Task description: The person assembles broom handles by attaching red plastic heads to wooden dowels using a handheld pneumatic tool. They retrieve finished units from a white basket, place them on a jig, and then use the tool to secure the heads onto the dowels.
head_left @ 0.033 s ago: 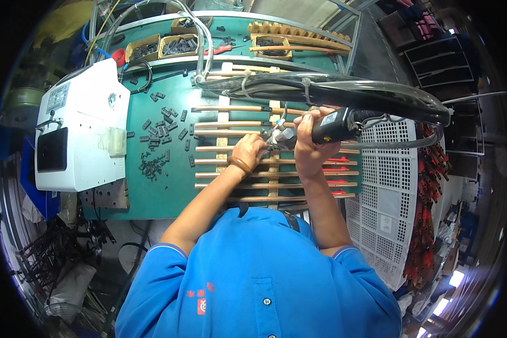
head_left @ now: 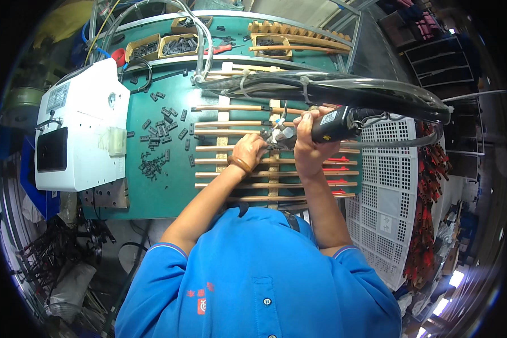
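Several copper-coloured rods point(head_left: 231, 160) lie side by side across pale wooden slats point(head_left: 274, 180) on a green table point(head_left: 152, 191). My left hand point(head_left: 250, 151), a band on its wrist, rests on the middle rods with its fingers curled around one beside the tool's tip. My right hand point(head_left: 308, 143) grips a black hand-held power tool point(head_left: 333, 125), whose silver tip point(head_left: 280, 136) points left and touches the rods just by my left fingers. A cable and hose run off the tool to the right.
A white box-shaped machine point(head_left: 79, 129) stands at the table's left. Small black parts point(head_left: 156, 141) lie scattered beside it, and cardboard trays point(head_left: 158, 48) of them sit at the back. Bundled hoses point(head_left: 332, 87) arch over the rods. A white perforated crate point(head_left: 388, 186) stands right.
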Tool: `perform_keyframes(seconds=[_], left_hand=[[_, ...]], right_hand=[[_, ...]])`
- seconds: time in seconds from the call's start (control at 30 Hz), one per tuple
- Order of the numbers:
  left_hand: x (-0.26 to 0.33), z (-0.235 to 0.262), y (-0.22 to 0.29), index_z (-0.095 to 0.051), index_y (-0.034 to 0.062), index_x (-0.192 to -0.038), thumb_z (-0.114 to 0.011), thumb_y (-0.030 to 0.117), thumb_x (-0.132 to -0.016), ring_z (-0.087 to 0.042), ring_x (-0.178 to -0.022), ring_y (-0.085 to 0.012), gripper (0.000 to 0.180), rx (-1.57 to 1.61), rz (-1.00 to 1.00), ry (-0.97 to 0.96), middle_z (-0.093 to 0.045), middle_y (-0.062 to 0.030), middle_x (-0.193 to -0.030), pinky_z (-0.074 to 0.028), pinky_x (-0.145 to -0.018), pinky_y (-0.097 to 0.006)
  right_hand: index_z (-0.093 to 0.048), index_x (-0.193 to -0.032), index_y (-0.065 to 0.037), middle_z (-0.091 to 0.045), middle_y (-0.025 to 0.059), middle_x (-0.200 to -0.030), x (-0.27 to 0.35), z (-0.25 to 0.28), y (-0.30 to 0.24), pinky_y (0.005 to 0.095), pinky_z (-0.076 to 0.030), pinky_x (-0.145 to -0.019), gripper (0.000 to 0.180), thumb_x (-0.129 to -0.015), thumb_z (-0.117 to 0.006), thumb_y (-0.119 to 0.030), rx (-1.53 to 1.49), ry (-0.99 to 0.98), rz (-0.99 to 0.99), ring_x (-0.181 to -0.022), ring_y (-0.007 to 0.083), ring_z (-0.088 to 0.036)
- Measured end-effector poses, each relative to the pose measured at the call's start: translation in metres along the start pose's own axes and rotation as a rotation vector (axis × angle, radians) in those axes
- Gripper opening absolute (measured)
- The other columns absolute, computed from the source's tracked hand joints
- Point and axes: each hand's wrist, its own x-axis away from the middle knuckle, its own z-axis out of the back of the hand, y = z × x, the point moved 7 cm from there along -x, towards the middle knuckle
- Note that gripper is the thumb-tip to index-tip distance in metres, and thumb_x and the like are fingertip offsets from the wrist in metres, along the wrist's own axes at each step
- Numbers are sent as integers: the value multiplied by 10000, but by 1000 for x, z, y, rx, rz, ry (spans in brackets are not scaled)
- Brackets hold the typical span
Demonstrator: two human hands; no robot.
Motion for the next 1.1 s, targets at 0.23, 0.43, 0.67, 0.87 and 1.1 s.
perform_keyframes(seconds=[0.23, 0.43, 0.67, 0.87, 1.1], left_hand=[[3, -3, -4, -628, 54, -846, -737, 59, -674, -555, -871, -309, 205, -55, 64, -43, -569, -101, -878, -475, -752, -393], [0, -4, -5, -618, 44, -896, -743, 68, -661, -562, -913, -319, 268, -47, -18, -51, -587, -114, -943, -481, -789, -391], [19, 57, 24, -628, 90, -1036, -702, 56, -711, -589, -934, -296, 335, -96, -25, 95, -621, -98, -1020, -485, -808, -385], [102, 172, -87, -657, 80, -945, -644, -6, -754, -619, -831, -269, 209, -145, 633, 523, -623, -85, -913, -505, -716, -355], [122, 158, -90, -659, 176, -1045, -669, -4, -708, -596, -940, -271, 381, -395, 174, -132, -553, -58, -1159, -528, -762, -347]], right_hand=[[-445, -1067, 5, -536, 58, -897, 15, -3, 11, 257, -528, -631, 315, -803, -562, 130, 73, -136, 8, -727, 109, -560], [-506, -1067, -21, -595, 43, -914, -22, -5, 11, 224, -524, -666, 269, -823, -578, 64, -163, -77, -205, -776, 107, -611], [-429, -1229, 62, -613, 176, -1051, -85, 13, -73, 256, -591, -634, 406, -839, -535, 24, -21, -56, -67, -905, 248, -662], [-482, -1205, 3, -636, 151, -1029, -73, 27, -74, 242, -518, -606, 375, -841, -571, -9, 13, -37, -168, -856, 198, -648], [-526, -1155, -1, -645, 127, -976, -60, 23, -53, 237, -505, -606, 323, -836, -579, -9, -6, -80, -164, -795, 169, -646]])
